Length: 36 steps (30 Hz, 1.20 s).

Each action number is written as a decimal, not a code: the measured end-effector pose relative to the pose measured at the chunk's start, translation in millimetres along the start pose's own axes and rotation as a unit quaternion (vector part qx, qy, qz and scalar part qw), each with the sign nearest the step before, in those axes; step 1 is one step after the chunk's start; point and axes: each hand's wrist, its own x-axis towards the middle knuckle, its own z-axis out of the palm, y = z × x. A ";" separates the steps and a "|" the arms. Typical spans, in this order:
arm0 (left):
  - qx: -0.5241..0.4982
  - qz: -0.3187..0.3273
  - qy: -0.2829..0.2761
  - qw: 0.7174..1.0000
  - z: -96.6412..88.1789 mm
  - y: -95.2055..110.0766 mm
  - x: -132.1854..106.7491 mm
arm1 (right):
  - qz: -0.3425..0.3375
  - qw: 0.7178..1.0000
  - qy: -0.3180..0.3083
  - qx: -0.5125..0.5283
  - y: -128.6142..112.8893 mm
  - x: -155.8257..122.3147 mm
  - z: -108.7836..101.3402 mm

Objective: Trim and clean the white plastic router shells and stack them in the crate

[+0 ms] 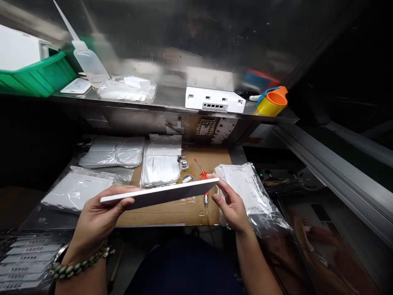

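A thin flat white plastic panel (172, 192) is held almost edge-on above the cardboard, its right end slightly higher. My left hand (102, 207) grips its left end, thumb on the near side and fingers behind. At the other end is my right hand (231, 203), with fingertips by the panel's corner and the thumb spread away from it. Whether those fingertips touch the panel, I cannot tell. Below and behind the panel lie a red air blow gun (204, 176) and a roll of tape (187, 177), partly hidden by it.
Cardboard (172, 215) covers the bench. Bagged white parts (242, 188) lie right; bagged white panels (80, 188) lie left. The steel shelf (168, 98) carries a squeeze bottle (92, 61), a white ported housing (215, 100), an orange-yellow cup-like item (272, 102) and a green bin (37, 78).
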 end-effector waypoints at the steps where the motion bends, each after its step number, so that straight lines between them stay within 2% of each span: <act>1: 0.021 0.022 -0.014 0.999 1.2 0.5 -2.8 | -0.002 1.000 0.010 0.012 -2.1 1.3 -0.7; 6: 0.018 0.087 -0.064 0.994 8.6 6.1 -9.5 | -0.050 0.998 0.045 0.018 -12.9 5.8 -1.6; 12: -0.003 0.147 -0.099 0.984 10.6 5.9 -10.6 | -0.061 0.997 0.056 0.005 -10.1 1.3 -1.6; 16: -0.024 0.132 -0.109 0.985 8.0 5.2 -14.7 | -0.062 0.996 0.058 -0.002 -1.0 -3.5 -1.9; 20: -0.050 0.075 -0.113 0.989 11.1 9.7 -20.3 | -0.052 0.996 0.067 0.010 10.3 -6.8 1.3; 22: -0.127 0.027 -0.051 0.990 14.1 8.3 -24.2 | -0.063 0.996 0.067 0.020 12.7 -8.2 5.0; 23: -0.189 -0.008 0.012 0.982 14.9 5.0 -26.6 | -0.076 0.995 0.061 0.029 12.5 -9.0 7.4; 24: -0.257 -0.057 0.086 0.961 14.6 -0.4 -29.4 | -0.093 0.994 0.048 0.038 11.7 -9.9 10.2; 25: -0.324 -0.119 0.148 0.927 13.0 -8.1 -32.5 | -0.116 0.992 0.025 0.047 10.4 -10.8 13.4; 26: -0.384 -0.188 0.179 0.886 9.9 -17.9 -35.7 | -0.143 0.988 -0.008 0.052 9.4 -11.7 16.8; 27: -0.435 -0.252 0.181 0.845 5.4 -29.3 -38.9 | -0.170 0.983 -0.049 0.053 9.0 -12.7 20.4; 28: -0.479 -0.306 0.158 0.808 -0.3 -41.3 -41.9 | -0.196 0.975 -0.094 0.050 9.9 -13.5 24.2; 30: -0.553 -0.349 0.097 0.750 -13.6 -62.6 -46.8 | -0.227 0.958 -0.173 0.037 17.5 -14.0 31.4; 31: -0.579 -0.348 0.081 0.733 -20.1 -69.7 -48.6 | -0.225 0.953 -0.202 0.027 24.7 -13.1 34.6; 33: -0.602 -0.327 0.083 0.724 -30.8 -74.1 -50.5 | -0.185 0.955 -0.230 -0.017 46.4 -6.7 40.6; 36: -0.600 -0.280 0.141 0.736 -38.4 -58.8 -47.9 | -0.057 0.959 -0.197 -0.197 92.7 19.4 49.8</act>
